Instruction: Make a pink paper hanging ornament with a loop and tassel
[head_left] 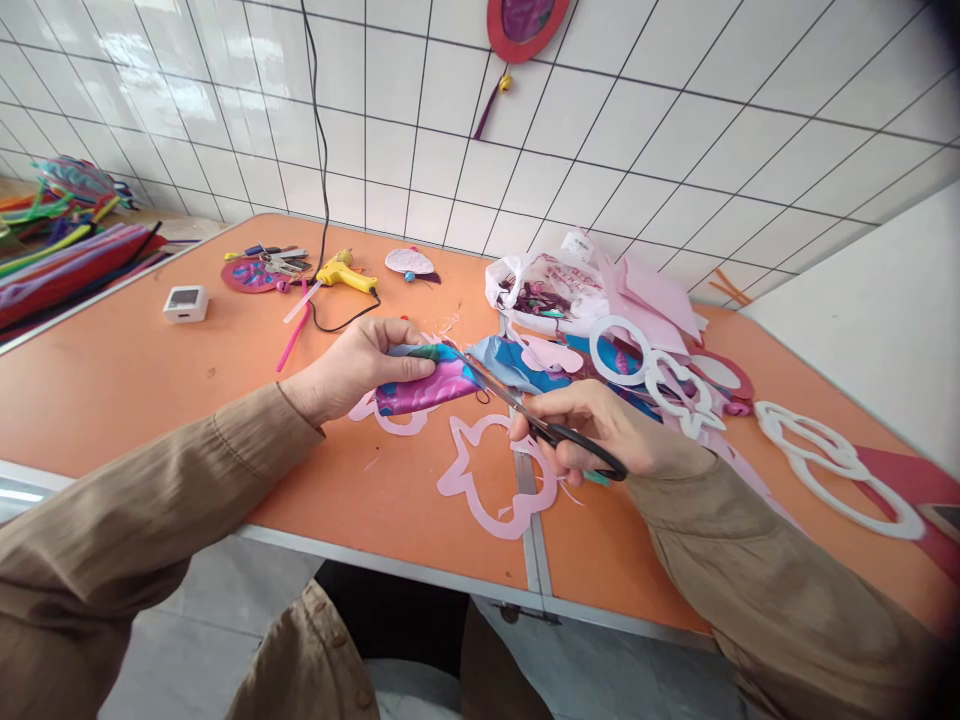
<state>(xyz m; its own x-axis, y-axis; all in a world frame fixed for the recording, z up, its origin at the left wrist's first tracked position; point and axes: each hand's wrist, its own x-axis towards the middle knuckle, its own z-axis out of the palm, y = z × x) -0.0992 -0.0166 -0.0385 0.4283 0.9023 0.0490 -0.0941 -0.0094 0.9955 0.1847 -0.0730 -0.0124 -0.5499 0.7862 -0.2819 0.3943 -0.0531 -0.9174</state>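
Note:
My left hand (375, 365) pinches a folded piece of shiny purple and blue fabric (431, 388) between thumb and fingers. Black-handled scissors (559, 432) are in my right hand (581, 425), their blades pointing up and left to the fabric's right edge. Behind the blades lies more blue patterned fabric (517, 362). A pink cut-out frame with pointed corners (457, 480) rests on the orange table (337, 490) below the scissors, and another pink cut-out (405, 424) is partly hidden under the held fabric.
A yellow glue gun (345, 272) with a cord, a small white box (186, 304) and keys (285, 261) are at the back left. White ring cut-outs (832, 465) and a plastic bag (551, 285) lie right. Colourful strips (71, 265) sit far left.

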